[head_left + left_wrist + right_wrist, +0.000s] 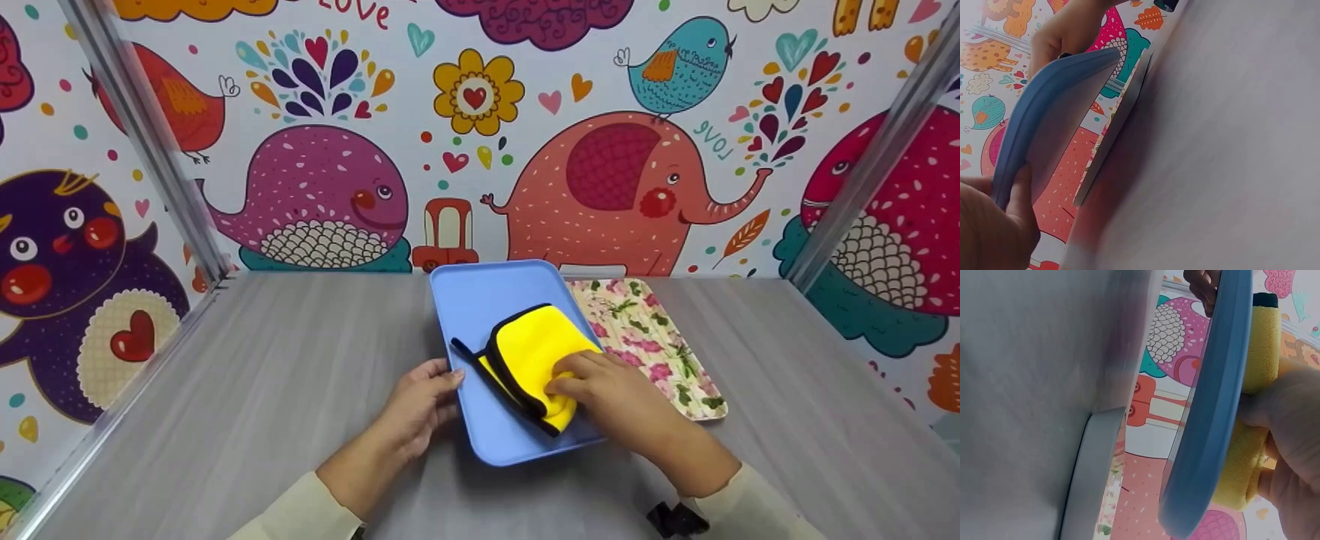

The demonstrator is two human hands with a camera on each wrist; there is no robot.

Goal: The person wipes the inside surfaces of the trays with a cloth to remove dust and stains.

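My left hand (420, 409) grips the left edge of a blue tray (480, 292), its thumb over the rim and its fingers underneath. Both wrist views show the tray raised above the table. On its upper face lies a folded yellow cloth (536, 345) with black edging, one black-bordered corner pointing left. My right hand (611, 394) holds the cloth against the tray, with fingers curled into its bunched right part. From the right wrist, the yellow cloth (1261, 354) shows pressed between that hand (1292, 433) and the tray (1207, 422).
A flower-patterned tray (652, 345) lies on the grey table (285, 360), partly covered by the blue tray in the head view. Behind the table stands a wall (465, 165) printed with cartoon animals. Metal posts (154, 142) rise at both back corners.
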